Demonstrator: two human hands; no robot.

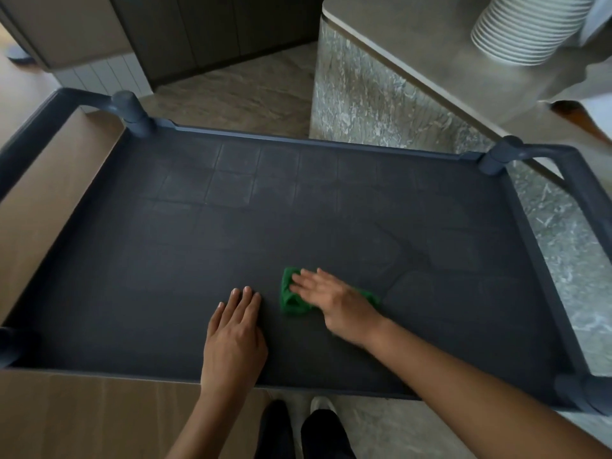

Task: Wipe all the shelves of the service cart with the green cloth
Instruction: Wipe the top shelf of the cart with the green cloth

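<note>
Service cart, top shelf: dark grey-blue plastic tray with a raised rim, a faint square grid on its surface, round corner posts and looped end handles. Streaks show on the surface towards the shelf's right end.

Green cloth: small bunched rag lying on the shelf, near its front edge and a little right of its middle. Most of it is covered by the right hand, with green showing past the fingertips on one side and past the wrist on the other.

Right hand: on the shelf, palm down, fingers straight and together, pressing the cloth flat; slightly blurred.

Left hand: flat on the bare shelf just beside the cloth, not touching it, fingers extended and close together, holding nothing.

Brown cardboard sheets: against the shelf's left end and below its front edge.

Pale stone-faced bench: beyond the shelf's far right corner, carrying a tall stack of white ribbed plates.

Dark shoes: on the floor below the shelf's front edge.
</note>
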